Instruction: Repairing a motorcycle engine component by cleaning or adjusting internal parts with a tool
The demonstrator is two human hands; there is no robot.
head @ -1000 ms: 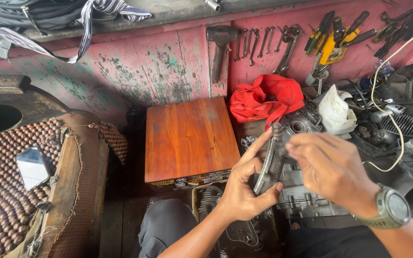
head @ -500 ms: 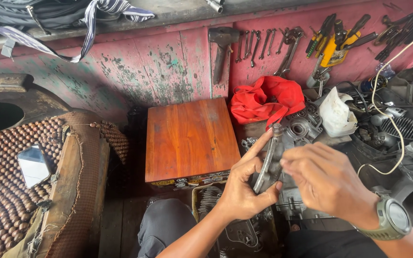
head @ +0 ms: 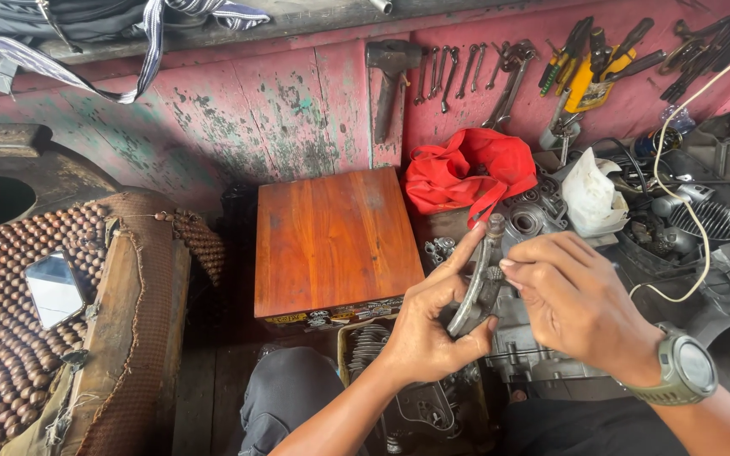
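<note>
- Our left hand (head: pixel 428 325) comes up from the lower centre of the view, wrist bent, fingers wrapped round the lower end of a curved grey metal part (head: pixel 479 283) and the index finger stretched up along its left edge.
- The curved metal part stands nearly upright, leaning slightly right, in front of the engine case (head: pixel 534 355) between our knees.
- Our right hand (head: pixel 580 300) reaches in from the right, forearm across the lower right corner, with a grey wristwatch (head: pixel 686 369) on the wrist; its fingertips pinch at the middle of the same part, so both hands meet on it.
- Just beyond our hands lie a red cloth (head: pixel 466 173) and a white rag (head: pixel 593 194).
- A wooden box (head: pixel 331 241) sits to the left of the hands.
- Wrenches (head: pixel 466 72) hang on the red wall (head: pixel 255 110) behind.
</note>
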